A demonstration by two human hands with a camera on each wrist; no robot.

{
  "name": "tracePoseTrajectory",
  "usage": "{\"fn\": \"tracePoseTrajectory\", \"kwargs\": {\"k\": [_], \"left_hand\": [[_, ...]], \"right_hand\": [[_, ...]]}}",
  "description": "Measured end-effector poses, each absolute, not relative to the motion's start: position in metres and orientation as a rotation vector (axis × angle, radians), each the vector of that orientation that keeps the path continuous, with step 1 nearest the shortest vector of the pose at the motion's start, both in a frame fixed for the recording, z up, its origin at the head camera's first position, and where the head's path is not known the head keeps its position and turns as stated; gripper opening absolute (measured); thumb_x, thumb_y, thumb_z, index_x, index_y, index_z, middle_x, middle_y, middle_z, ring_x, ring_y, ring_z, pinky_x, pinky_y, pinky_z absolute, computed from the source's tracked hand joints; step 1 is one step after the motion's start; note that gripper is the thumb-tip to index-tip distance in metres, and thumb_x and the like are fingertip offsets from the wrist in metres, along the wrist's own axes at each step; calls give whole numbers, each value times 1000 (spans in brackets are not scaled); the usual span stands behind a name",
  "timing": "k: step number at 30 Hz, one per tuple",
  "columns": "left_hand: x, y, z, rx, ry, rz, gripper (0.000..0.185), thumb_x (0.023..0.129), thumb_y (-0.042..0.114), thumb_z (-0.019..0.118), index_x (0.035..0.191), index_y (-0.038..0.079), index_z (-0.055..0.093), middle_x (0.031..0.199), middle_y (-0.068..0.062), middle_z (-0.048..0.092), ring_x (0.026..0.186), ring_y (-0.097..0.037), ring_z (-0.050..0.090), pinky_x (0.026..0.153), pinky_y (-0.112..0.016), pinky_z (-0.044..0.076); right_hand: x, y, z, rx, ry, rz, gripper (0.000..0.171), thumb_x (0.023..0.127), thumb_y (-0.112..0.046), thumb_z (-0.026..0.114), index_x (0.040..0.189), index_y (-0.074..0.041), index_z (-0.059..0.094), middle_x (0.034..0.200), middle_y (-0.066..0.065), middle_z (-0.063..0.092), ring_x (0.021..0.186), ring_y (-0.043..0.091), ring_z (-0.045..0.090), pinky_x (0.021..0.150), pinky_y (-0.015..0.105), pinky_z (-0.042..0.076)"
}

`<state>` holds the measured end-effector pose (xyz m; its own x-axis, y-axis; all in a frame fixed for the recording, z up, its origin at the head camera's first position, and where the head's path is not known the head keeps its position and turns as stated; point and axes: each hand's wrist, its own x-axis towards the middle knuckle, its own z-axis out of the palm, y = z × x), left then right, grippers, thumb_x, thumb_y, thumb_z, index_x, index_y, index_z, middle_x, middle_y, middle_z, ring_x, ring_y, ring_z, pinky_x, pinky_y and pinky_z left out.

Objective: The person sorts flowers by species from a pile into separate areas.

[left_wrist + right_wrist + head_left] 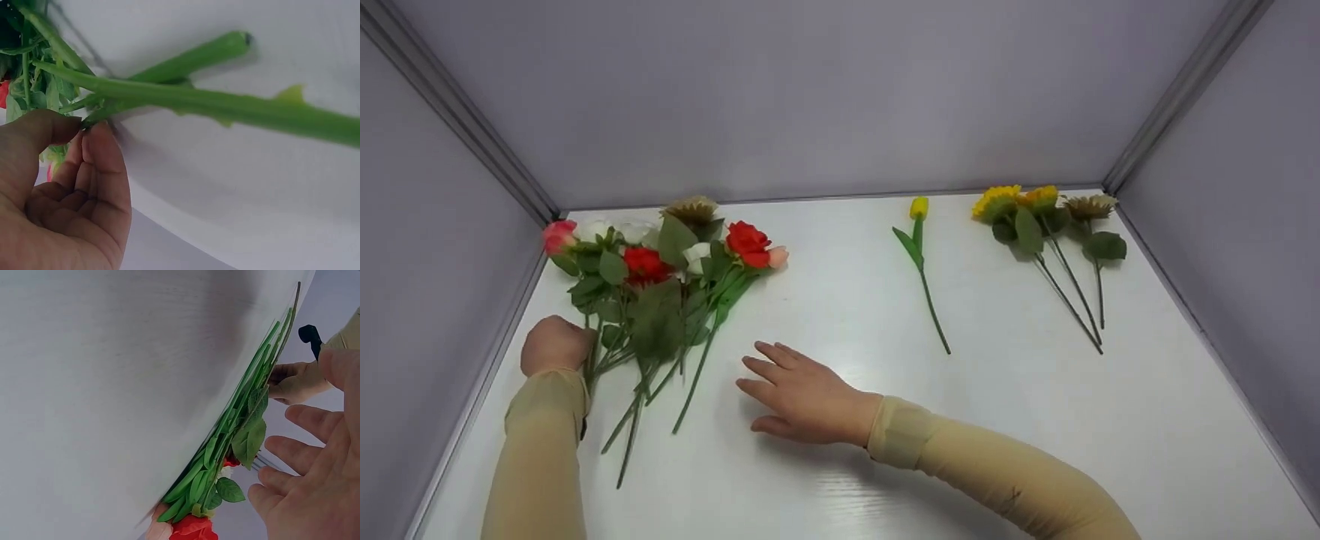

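While the left hand (pixel 556 345) pinches a thin green stem (pixel 95 116) between thumb and forefinger, I watch the right hand (pixel 810 394) hang just beside the bunch (pixel 654 315) with its fingers spread and holding nothing. From here I cannot tell whether the right palm touches the desk (pixel 840 300). The left hand's other fingers are curled in toward its palm, and in the left wrist view a thicker stem with small thorns (pixel 230 107) crosses just beyond the fingertips.

The bunch lies on the left part of the desk, blooms toward the back wall (pixel 825 97) and stems pointing to the near side. I make out a pink flower (pixel 559 237) at its left end, white flowers (pixel 636 232), a red flower (pixel 645 265) in the middle, a brown flower (pixel 694 211) at the back, and a red rose (pixel 748 241) beside a peach bud (pixel 778 257) at its right end.

Well apart from these, a yellow tulip (pixel 918 251) lies alone, right of centre. Farther right I see two sunflowers (pixel 996 201) with crossing stems, and a brownish bloom (pixel 1089 210) just beside them. Both arms wear beige sleeves (pixel 1005 465).
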<state>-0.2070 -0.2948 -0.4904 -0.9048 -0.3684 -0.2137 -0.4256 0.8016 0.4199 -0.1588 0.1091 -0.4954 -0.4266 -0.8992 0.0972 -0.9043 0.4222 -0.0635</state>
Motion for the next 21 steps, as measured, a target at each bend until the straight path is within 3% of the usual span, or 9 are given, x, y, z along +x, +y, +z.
{"fn": "tracePoseTrajectory", "kwargs": {"k": [3,5,8,11,13,15,18,21], "left_hand": [[-205,-294,-488,-623,2853,749,35,92,20,50,70,-5,61,75,-19,64,72,-36,58,66,-47,51],[-204,-294,-487,-626,2843,792,41,95,21,50,90,-16,67,91,-29,69,84,-46,63,77,-53,54],[-201,-294,-484,-646,2850,870,47,98,24,51,120,-15,66,119,-34,65,107,-53,60,93,-60,50],[-199,-295,-480,-692,2849,959,48,98,24,51,121,-16,65,96,-28,71,98,-48,64,92,-59,50],[-198,-296,-477,-706,2851,1005,48,99,24,51,122,-16,64,77,-15,71,86,-38,66,87,-56,52],[-198,-296,-474,-715,2851,1055,49,100,25,51,124,-16,63,69,-2,69,76,-27,65,83,-52,52],[-200,-292,-469,-738,2870,1116,49,100,25,49,128,-14,62,73,-3,70,71,-16,60,79,-44,51],[-205,-284,-461,-763,2876,1219,49,101,25,49,134,-9,60,96,-12,72,72,-10,59,76,-35,50]], "right_hand": [[-159,111,-497,1653,-2600,158,61,105,-53,51,152,-15,50,159,12,41,154,31,21,125,38,12],[-159,112,-497,1649,-2590,161,60,105,-52,52,151,-14,51,158,13,42,153,32,24,125,39,14],[-160,113,-498,1642,-2589,165,59,105,-52,51,150,-13,52,158,13,43,152,33,26,125,38,15],[-160,114,-498,1645,-2603,174,60,105,-52,51,150,-13,52,159,13,42,152,33,25,125,38,14],[-161,114,-499,1648,-2615,180,60,105,-52,51,150,-13,52,159,12,41,153,32,23,125,38,13],[-163,115,-499,1648,-2621,188,59,105,-51,51,150,-13,52,159,13,42,153,32,23,125,38,13],[-165,120,-499,1635,-2626,212,59,105,-50,52,150,-13,52,158,13,43,153,32,25,125,38,14],[-170,127,-499,1605,-2637,256,57,105,-48,55,149,-11,54,157,13,45,151,33,28,124,37,15]]}}
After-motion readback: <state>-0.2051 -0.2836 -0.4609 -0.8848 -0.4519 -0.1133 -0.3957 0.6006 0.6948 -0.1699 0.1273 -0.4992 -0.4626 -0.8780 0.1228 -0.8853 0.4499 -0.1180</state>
